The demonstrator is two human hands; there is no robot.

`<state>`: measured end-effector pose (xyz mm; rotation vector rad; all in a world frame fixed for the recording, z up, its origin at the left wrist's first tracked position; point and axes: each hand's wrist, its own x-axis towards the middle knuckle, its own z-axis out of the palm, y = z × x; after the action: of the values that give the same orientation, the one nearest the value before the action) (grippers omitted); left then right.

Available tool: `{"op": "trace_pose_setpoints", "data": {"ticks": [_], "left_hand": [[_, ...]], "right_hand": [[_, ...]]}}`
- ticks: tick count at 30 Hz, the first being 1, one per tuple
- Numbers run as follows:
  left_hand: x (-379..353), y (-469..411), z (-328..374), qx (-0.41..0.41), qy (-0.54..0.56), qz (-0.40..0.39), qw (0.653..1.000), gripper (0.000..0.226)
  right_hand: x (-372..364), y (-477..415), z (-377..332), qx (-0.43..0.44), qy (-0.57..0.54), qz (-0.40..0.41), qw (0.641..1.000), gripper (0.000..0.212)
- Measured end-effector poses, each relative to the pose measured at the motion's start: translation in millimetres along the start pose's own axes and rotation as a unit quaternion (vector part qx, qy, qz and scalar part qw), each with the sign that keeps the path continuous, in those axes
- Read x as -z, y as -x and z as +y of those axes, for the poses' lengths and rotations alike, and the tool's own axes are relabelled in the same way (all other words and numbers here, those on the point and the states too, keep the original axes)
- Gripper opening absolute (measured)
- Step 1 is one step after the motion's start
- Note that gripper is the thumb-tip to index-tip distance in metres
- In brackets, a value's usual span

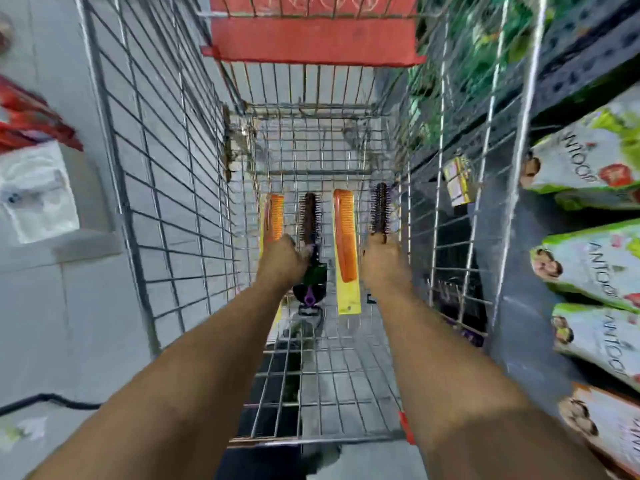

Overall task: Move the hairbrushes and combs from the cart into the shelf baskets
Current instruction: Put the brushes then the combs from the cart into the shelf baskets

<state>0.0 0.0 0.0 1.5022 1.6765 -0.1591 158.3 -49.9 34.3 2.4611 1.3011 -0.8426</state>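
Both my arms reach down into the wire cart (166,209). On its floor lie two orange combs on yellow cards and two round bristle brushes. My left hand (282,263) is closed over the lower end of the left comb (273,216), right beside the middle brush (310,220) with its black and purple handle. The second comb (345,237) lies untouched between my hands. My right hand (382,263) is closed around the handle of the right brush (380,207), whose bristle head sticks out past my fingers. The frame is blurred.
The cart's red child-seat flap (311,39) is at the far end. Shelves on the right hold green and white bags (595,261) and a small yellow box (457,181). Red packets (31,116) and a white packet (38,192) sit at the left over grey floor.
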Motion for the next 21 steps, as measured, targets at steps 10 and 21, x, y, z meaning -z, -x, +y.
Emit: {"op": "trace_pose_setpoints", "data": {"ticks": [10, 21], "left_hand": [[-12, -16, 3, 0.036, 0.007, 0.015, 0.999, 0.04], [-9, -15, 8, 0.039, 0.06, 0.004, 0.997, 0.034]], "right_hand": [[-18, -30, -6, -0.033, 0.107, -0.015, 0.994, 0.024], [-9, -18, -4, -0.038, 0.042, 0.018, 0.998, 0.026]]}}
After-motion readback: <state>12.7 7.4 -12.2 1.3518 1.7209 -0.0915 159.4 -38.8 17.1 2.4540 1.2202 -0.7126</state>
